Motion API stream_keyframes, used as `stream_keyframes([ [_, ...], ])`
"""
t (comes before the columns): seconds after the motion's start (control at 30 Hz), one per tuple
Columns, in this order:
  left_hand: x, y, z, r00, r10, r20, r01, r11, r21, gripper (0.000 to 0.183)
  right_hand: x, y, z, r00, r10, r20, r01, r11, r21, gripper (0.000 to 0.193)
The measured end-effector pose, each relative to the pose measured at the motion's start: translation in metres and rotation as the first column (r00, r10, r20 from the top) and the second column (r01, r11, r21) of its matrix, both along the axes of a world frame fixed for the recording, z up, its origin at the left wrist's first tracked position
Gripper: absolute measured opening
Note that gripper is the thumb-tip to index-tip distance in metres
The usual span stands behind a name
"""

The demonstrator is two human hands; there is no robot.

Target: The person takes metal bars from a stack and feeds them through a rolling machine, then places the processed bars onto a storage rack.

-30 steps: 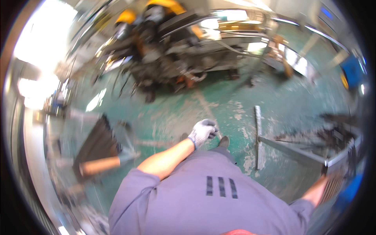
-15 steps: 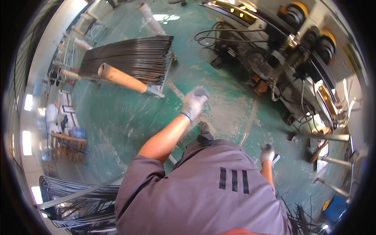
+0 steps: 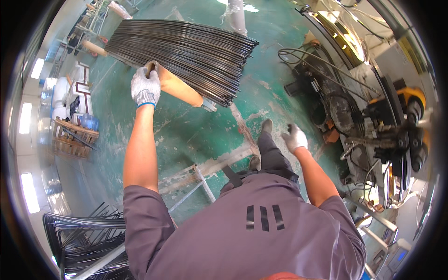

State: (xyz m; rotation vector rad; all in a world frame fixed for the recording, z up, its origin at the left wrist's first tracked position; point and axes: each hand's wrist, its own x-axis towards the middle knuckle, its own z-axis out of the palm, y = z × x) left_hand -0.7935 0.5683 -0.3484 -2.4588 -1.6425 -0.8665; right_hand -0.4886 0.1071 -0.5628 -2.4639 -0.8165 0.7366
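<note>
My left hand (image 3: 145,87), in a grey-white knit glove with a blue cuff edge, is closed around the open upper end of a tan cardboard tube (image 3: 179,87). The tube leans up over a metal post beside a large bundle of long, thin black rods (image 3: 186,51). The rod ends point toward the right and lie unevenly. My right hand (image 3: 295,138), gloved too, hangs in front of me on the right, beside my leg. Its fingers are loosely bent and apart, with nothing in them.
A dark machine with hoses (image 3: 326,93) takes up the right side. At lower left, a rack of bent black rods (image 3: 88,233) stands near a metal frame bar (image 3: 203,182). A wooden pallet stand (image 3: 74,137) is at left. Another wrapped tube (image 3: 236,16) stands behind the rods.
I have moved closer to the rod bundle. My left hand has gone from over the floor to the top of the cardboard tube. My right hand has come forward.
</note>
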Motion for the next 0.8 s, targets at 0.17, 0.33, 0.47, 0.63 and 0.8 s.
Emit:
stream_keyframes([
  [0.17,0.033,0.039,-0.012,0.983,0.124,-0.135,-0.131,0.99,-0.048,0.039,-0.006,0.186,-0.006,0.966,0.25,0.067,-0.254,0.966,0.052,0.065],
  [0.33,0.054,0.059,-0.026,0.954,0.115,-0.277,-0.064,0.98,0.187,0.038,0.007,0.338,-0.037,0.934,0.339,0.115,-0.343,0.939,0.017,0.086],
  [0.47,0.066,0.072,-0.033,0.956,0.114,-0.27,-0.051,0.972,0.23,0.031,0.005,0.433,-0.089,0.893,0.343,0.29,-0.376,0.924,0.063,0.106],
  [0.63,0.068,0.083,-0.049,0.956,0.177,-0.234,-0.106,0.952,0.288,0.027,-0.023,0.494,-0.073,0.91,0.392,0.138,-0.344,0.897,-0.278,0.105],
  [0.8,0.069,0.089,-0.053,0.958,0.206,-0.202,-0.137,0.941,0.311,0.028,-0.011,0.504,-0.101,0.884,0.465,-0.053,-0.46,0.844,-0.275,0.064],
])
